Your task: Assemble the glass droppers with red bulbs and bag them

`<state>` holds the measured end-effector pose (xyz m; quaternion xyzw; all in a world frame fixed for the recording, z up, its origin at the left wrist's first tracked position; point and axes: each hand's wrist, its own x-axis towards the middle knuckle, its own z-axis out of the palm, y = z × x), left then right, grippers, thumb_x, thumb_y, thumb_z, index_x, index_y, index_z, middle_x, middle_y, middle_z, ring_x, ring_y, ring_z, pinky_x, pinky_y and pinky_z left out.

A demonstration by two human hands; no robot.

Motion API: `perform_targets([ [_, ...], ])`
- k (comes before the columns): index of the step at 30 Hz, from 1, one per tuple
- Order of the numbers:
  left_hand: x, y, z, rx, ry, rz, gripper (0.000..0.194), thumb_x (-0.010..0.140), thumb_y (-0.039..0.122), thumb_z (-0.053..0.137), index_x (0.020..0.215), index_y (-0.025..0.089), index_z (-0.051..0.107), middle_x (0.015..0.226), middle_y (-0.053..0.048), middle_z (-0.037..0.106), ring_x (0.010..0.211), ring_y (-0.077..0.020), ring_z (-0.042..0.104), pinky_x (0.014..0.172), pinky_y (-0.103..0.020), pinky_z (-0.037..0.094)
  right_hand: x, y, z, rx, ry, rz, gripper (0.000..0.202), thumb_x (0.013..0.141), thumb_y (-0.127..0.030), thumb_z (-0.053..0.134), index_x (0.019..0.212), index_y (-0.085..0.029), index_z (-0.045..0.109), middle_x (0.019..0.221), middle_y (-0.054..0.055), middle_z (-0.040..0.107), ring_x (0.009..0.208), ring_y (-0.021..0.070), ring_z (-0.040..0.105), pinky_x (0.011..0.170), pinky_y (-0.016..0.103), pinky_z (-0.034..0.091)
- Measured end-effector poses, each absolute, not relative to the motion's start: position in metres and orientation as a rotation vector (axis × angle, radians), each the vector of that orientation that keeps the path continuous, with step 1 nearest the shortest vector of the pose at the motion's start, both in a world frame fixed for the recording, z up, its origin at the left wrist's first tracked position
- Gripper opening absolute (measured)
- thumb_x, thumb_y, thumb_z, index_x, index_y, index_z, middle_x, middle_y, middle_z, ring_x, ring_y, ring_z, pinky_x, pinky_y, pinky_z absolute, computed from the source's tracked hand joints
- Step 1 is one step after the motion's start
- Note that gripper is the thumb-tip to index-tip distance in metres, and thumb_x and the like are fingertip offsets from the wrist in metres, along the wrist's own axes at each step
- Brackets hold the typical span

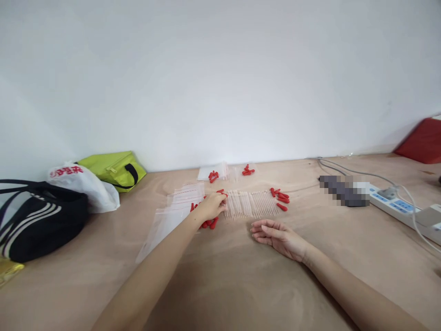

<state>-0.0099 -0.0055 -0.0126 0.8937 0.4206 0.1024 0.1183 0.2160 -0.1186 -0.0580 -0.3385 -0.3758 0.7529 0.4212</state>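
Note:
My left hand (211, 207) reaches to the left end of a row of thin, pale, see-through sticks (253, 204) on the table. Its fingers are bent and drawn together there; whatever they pinch is hidden. Small red bulb-shaped caps (213, 224) lie under and around this hand. To its left, clear zip bags (165, 224) with red lines overlap one another. My right hand (275, 236) rests in front of the row, palm turned inward, with loosely curved fingers and nothing visible in it. More red caps (283, 197) are scattered at the row's right end.
Farther back are a clear bag (220, 171) and more red caps (248, 171). Left stand a black bag (51, 225), a white plastic bag (93, 188) and a lime pouch (113, 165). A power strip (396, 204) with cables sits right, near a dark blurred object (344, 191).

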Motion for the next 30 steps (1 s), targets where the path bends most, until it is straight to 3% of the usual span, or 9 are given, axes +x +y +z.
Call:
perform_targets([
  [3,-0.019,-0.008,-0.010,2.628,1.285,0.341,0.009,0.077,0.013,0.048,0.071,0.018,0.054,0.065,0.001,0.058,0.057,-0.0128,0.056,0.058,-0.023,0.041,0.221,-0.111,-0.051,-1.045,-1.144,1.761,0.028,0.066,-0.034,0.066,0.087,-0.016,0.062,0.079,0.003,0.063,0.064,0.0101,0.058,0.063,0.025,0.045],
  [6,-0.026,-0.007,-0.006,2.670,1.349,0.402,0.013,0.076,0.010,0.046,0.071,0.017,0.056,0.077,-0.002,0.059,0.069,-0.0150,0.056,0.064,-0.025,0.042,0.226,-0.089,-0.042,-1.341,-1.456,1.336,0.020,0.068,-0.033,0.061,0.075,-0.015,0.061,0.062,0.000,0.058,0.050,0.0086,0.050,0.049,0.022,0.039],
  [9,-0.025,0.001,-0.002,2.729,1.395,0.439,0.015,0.076,0.009,0.046,0.077,0.016,0.059,0.087,-0.006,0.058,0.084,-0.0190,0.053,0.075,-0.030,0.041,0.223,-0.060,-0.033,-1.645,-1.702,0.785,0.009,0.068,-0.024,0.057,0.063,-0.016,0.058,0.062,0.001,0.059,0.059,0.0113,0.053,0.056,0.022,0.039],
  [12,-0.014,0.012,-0.001,2.814,1.339,0.385,0.021,0.075,0.008,0.049,0.089,0.018,0.061,0.092,-0.006,0.057,0.090,-0.0202,0.050,0.081,-0.032,0.038,0.212,-0.037,-0.028,-1.954,-1.782,0.522,0.010,0.068,-0.023,0.055,0.063,-0.016,0.059,0.067,0.004,0.063,0.065,0.0138,0.057,0.056,0.021,0.038],
  [14,-0.007,0.019,-0.001,2.866,1.278,0.325,0.025,0.073,0.006,0.051,0.090,0.020,0.062,0.093,-0.005,0.057,0.091,-0.0203,0.050,0.081,-0.033,0.037,0.203,-0.028,-0.028,-2.064,-1.792,0.487,0.012,0.066,-0.026,0.056,0.061,-0.016,0.060,0.066,0.006,0.064,0.065,0.0162,0.058,0.053,0.022,0.037],
  [18,0.003,0.027,-0.003,2.929,1.198,0.238,0.021,0.068,0.001,0.052,0.074,0.017,0.062,0.087,-0.006,0.058,0.088,-0.0216,0.050,0.077,-0.034,0.038,0.194,-0.018,-0.033,-2.144,-1.814,0.499,0.017,0.065,-0.027,0.054,0.055,-0.015,0.060,0.058,0.008,0.062,0.057,0.0177,0.057,0.047,0.023,0.034],
  [22,0.004,0.026,0.001,2.939,1.153,0.240,0.018,0.066,0.000,0.051,0.068,0.016,0.058,0.078,-0.005,0.058,0.085,-0.0210,0.051,0.077,-0.033,0.038,0.194,-0.013,-0.036,-2.183,-1.829,0.510,0.013,0.063,-0.022,0.054,0.061,-0.013,0.062,0.059,0.009,0.063,0.055,0.0176,0.058,0.045,0.023,0.033],
  [27,0.001,0.004,0.014,2.848,1.200,0.428,0.014,0.078,0.011,0.047,0.088,0.016,0.055,0.087,-0.005,0.059,0.085,-0.0176,0.053,0.075,-0.028,0.042,0.193,-0.012,-0.035,-2.182,-1.839,0.521,0.013,0.063,-0.020,0.054,0.066,-0.011,0.063,0.064,0.013,0.065,0.056,0.0202,0.060,0.045,0.024,0.035],
  [30,-0.004,-0.025,0.010,2.543,1.166,0.778,0.023,0.083,0.017,0.042,0.104,0.018,0.050,0.092,-0.004,0.059,0.082,-0.0142,0.055,0.073,-0.026,0.044,0.192,-0.012,-0.036,-2.139,-1.853,0.524,0.013,0.066,-0.022,0.055,0.065,-0.012,0.063,0.065,0.014,0.065,0.060,0.0200,0.061,0.048,0.024,0.038],
])
